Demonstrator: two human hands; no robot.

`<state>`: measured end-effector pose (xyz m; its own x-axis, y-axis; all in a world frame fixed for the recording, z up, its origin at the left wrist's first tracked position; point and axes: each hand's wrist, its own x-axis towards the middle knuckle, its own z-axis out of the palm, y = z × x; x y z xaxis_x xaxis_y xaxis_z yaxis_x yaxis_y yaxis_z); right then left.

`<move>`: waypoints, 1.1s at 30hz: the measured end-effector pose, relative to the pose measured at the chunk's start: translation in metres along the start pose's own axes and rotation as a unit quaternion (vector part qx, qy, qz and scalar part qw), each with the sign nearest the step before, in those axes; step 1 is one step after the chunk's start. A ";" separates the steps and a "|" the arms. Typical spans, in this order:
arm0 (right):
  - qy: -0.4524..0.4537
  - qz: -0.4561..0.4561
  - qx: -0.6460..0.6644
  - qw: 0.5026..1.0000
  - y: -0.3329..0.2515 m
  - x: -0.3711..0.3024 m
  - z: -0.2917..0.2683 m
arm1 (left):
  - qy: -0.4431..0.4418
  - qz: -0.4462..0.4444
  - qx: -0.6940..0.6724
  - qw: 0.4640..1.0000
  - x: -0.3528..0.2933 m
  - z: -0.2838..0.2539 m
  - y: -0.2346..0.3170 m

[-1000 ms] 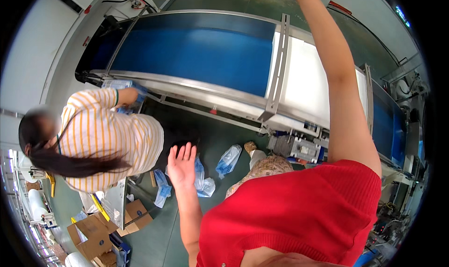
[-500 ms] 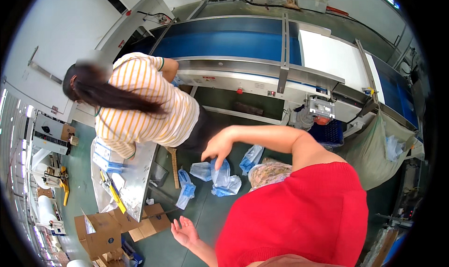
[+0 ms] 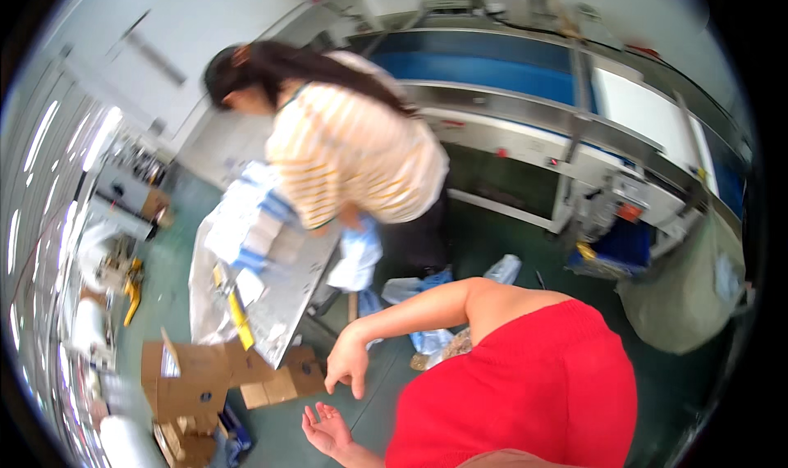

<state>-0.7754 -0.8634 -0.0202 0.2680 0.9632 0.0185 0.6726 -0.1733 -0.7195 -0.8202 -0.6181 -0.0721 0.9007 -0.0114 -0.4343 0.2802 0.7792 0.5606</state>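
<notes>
My right hand hangs down in front of my red top, its fingers loosely apart with nothing in them. Just below it, my left hand is held palm up, fingers slightly curled and apart, also holding nothing. Nearest to both is an open cardboard box on the floor by the table's corner. Several crumpled blue and white plastic bags lie on the floor, partly hidden behind my right arm. Another blue and white bag hangs at the hand of a co-worker in a striped top.
The co-worker stands over a metal table bearing blue and white packs and a yellow tool. Behind runs a blue conveyor belt. A blue crate and a large pale sack stand at the right.
My view has swung left. My right hand has come away from near the bags on the floor and down beside my left hand. The co-worker has turned to the table, a bag at their hand.
</notes>
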 end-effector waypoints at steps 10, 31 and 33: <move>0.014 0.098 0.112 0.989 0.088 0.136 -0.069 | 0.036 0.140 -0.007 0.989 0.082 -0.015 0.189; 0.255 0.368 0.124 0.885 0.148 0.208 -0.131 | -0.080 -0.026 0.090 0.992 0.379 -0.001 0.342; 0.284 0.386 0.130 0.868 0.146 0.198 -0.129 | -0.131 -0.055 0.119 0.983 0.403 0.031 0.323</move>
<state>-0.5358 -0.7248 -0.0322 0.9161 0.3108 -0.2533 -0.0179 -0.5995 -0.8002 -0.3567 -0.3905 -0.0446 0.9067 -0.2726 -0.3218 0.4217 0.5956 0.6837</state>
